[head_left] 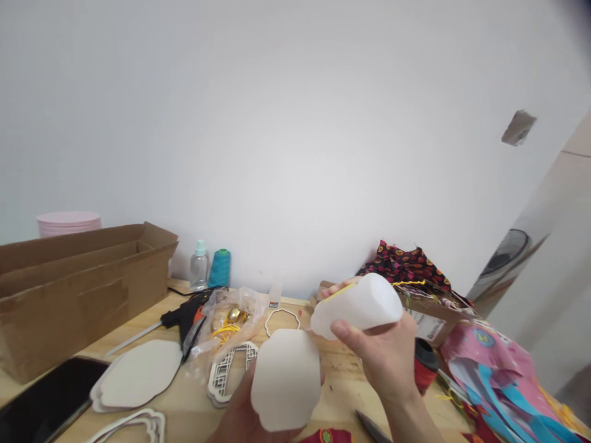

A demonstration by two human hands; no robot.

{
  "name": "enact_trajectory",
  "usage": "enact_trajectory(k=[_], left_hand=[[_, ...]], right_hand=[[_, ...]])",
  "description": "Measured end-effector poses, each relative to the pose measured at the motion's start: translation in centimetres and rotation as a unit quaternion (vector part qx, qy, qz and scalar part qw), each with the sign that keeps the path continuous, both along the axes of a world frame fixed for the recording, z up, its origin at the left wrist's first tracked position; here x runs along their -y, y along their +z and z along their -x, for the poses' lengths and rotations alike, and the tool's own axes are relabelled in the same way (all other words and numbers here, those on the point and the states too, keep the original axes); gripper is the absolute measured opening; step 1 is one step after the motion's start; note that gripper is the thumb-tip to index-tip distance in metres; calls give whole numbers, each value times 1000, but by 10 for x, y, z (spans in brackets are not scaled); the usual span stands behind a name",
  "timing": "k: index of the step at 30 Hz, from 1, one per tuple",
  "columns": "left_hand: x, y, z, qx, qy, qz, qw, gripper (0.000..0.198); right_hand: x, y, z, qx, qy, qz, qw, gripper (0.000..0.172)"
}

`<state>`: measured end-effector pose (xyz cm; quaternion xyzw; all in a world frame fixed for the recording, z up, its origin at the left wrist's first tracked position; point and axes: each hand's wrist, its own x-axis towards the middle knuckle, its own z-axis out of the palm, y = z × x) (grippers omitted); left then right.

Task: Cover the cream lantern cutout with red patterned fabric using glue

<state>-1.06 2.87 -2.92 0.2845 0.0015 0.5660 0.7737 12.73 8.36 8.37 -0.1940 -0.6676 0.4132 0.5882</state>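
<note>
My left hand [240,409] grips an off-white scalloped-edged board [286,378] by its sides, its flat face towards me. In my right hand [390,357] is a white bottle [362,304], tipped over with its rounded base to the right; its other end is hidden from view. The bottle is above and to the right of the board. Just left of the board lies a lattice frame [224,372]. Behind it rests a thin scalloped ring [282,321]. More scalloped boards [141,372] are stacked to the left, with curved frame pieces [133,427] in front of them.
Left are a cardboard box [87,295], a phone [53,397] and a black glue gun [187,317]. A plastic bag [235,311] holds gold pieces. A clear bottle [199,267] and teal thread [220,268] stand by the wall. Fabrics [492,354] pile right; a dark blade tip [369,426] lies in front.
</note>
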Motion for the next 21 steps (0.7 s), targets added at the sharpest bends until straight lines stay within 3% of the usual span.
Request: enact_trajectory(k=[4,21], left_hand=[[0,-3,3,23,12,18,999,42],[1,0,2,14,13,38,999,48]], right_hand=[[-1,1,-1,-36,-3,3,999,20],[1,1,0,37,13,-12,999,21]])
